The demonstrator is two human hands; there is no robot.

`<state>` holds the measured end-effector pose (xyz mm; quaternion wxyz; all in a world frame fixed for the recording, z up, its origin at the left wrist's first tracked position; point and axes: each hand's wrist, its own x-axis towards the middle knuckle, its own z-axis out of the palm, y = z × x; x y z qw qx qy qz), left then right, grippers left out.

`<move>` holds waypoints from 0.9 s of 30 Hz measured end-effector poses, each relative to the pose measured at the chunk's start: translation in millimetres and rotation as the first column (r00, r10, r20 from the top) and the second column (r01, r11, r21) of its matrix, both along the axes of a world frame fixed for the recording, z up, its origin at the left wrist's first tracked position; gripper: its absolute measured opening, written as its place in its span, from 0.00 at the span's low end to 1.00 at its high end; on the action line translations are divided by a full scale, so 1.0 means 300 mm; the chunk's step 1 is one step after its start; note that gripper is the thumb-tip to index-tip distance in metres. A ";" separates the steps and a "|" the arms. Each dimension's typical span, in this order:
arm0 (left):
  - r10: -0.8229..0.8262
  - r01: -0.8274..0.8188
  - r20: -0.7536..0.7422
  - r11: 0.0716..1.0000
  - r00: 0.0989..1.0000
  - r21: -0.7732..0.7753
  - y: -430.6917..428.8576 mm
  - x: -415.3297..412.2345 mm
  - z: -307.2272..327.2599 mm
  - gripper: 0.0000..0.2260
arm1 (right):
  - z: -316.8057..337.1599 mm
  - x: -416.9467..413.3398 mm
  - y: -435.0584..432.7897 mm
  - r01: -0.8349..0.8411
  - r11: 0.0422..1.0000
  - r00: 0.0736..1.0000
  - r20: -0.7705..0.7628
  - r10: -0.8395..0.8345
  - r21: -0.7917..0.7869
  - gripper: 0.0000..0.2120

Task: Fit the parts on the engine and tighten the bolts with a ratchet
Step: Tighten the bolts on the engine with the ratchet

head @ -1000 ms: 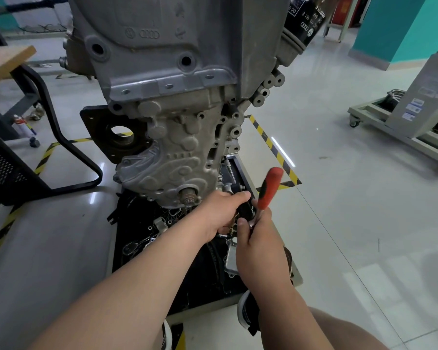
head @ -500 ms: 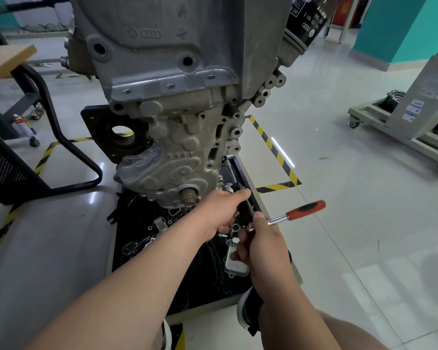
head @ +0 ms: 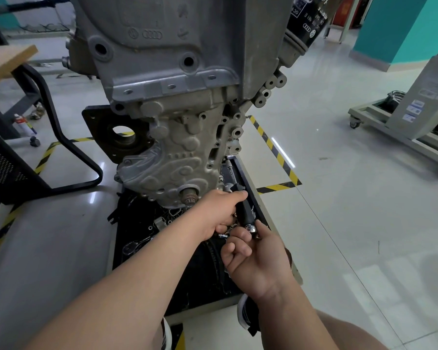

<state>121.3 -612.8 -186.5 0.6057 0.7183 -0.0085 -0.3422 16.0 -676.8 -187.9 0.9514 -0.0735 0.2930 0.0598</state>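
Fingers of my left hand [head: 218,210] curl tight round the black grip of the ratchet [head: 245,210], thumb laid along its top. My right hand [head: 256,261] sits just below with its fingers folded in, thumb and forefinger seeming to pinch the chrome end [head: 250,227] of the tool; whether anything more lies in that palm I cannot tell. Beyond my left fingertips a thin extension bar [head: 231,173] runs up and away to the lower right edge of the engine [head: 177,152], which stands directly ahead of both hands. The bolt the bar should be seated on is hidden behind the casting, so I judge I am mid-tightening without sight of the joint. That blindness is the main risk. If I let the long tool tilt off the bolt's line as I turn, the socket can ride up and slip, rounding the head or throwing my left knuckles into the crank stub [head: 189,195] just beside them. A bolt started crooked and forced would strip the thread in the casting. Under my right fingers lies the black tray [head: 202,308], littered with loose parts, and a socket fumbled into it would be slow to find. Both hands crowd one short grip, so a sudden release could also jam my right thumb against my left palm.
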 end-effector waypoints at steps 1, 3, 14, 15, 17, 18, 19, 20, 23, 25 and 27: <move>-0.001 0.001 0.001 1.000 1.000 0.001 0.001 0.000 -0.001 0.08 | 0.001 0.000 0.000 -0.004 1.000 1.000 -0.003 0.004 0.008 0.22; 0.000 0.000 0.008 1.000 1.000 0.005 0.001 -0.002 -0.002 0.08 | 0.002 0.000 -0.002 -0.015 1.000 1.000 -0.007 0.015 0.014 0.22; -0.013 0.013 0.014 1.000 1.000 0.015 -0.007 -0.011 0.006 0.10 | -0.002 -0.002 -0.020 -0.016 1.000 1.000 0.008 0.016 0.022 0.20; -0.017 0.016 0.018 1.000 1.000 0.016 -0.006 -0.011 0.005 0.10 | -0.004 0.000 -0.020 -0.021 1.000 1.000 0.001 0.021 -0.011 0.20; -0.017 0.017 0.029 1.000 0.999 0.016 -0.006 -0.010 0.001 0.10 | -0.008 0.004 -0.019 -0.036 0.992 0.999 -0.021 0.034 -0.124 0.20; -0.016 0.016 0.033 1.000 0.999 0.013 -0.008 -0.010 -0.002 0.10 | -0.011 0.005 -0.019 -0.043 0.980 0.999 -0.032 0.038 -0.193 0.20; -0.015 0.015 0.036 1.000 0.999 0.009 -0.010 -0.011 -0.004 0.10 | -0.014 0.006 -0.019 -0.049 0.963 0.998 -0.040 0.040 -0.265 0.20; -0.014 0.014 0.038 1.000 0.999 0.007 -0.013 -0.011 -0.005 0.11 | -0.018 0.006 -0.020 -0.054 0.939 0.998 -0.048 0.040 -0.340 0.19; -0.007 0.006 0.040 1.000 0.999 0.008 -0.019 -0.013 -0.005 0.12 | -0.027 0.004 -0.023 -0.069 0.833 0.997 -0.073 0.035 -0.549 0.18; -0.004 0.003 0.040 1.000 0.999 0.013 -0.020 -0.015 -0.002 0.12 | -0.032 0.005 -0.026 -0.101 0.732 0.993 -0.110 0.037 -0.674 0.16; -0.003 0.002 0.045 1.000 0.999 0.027 -0.019 -0.017 0.002 0.12 | -0.041 0.006 -0.026 -0.135 0.554 0.989 -0.145 0.025 -0.821 0.14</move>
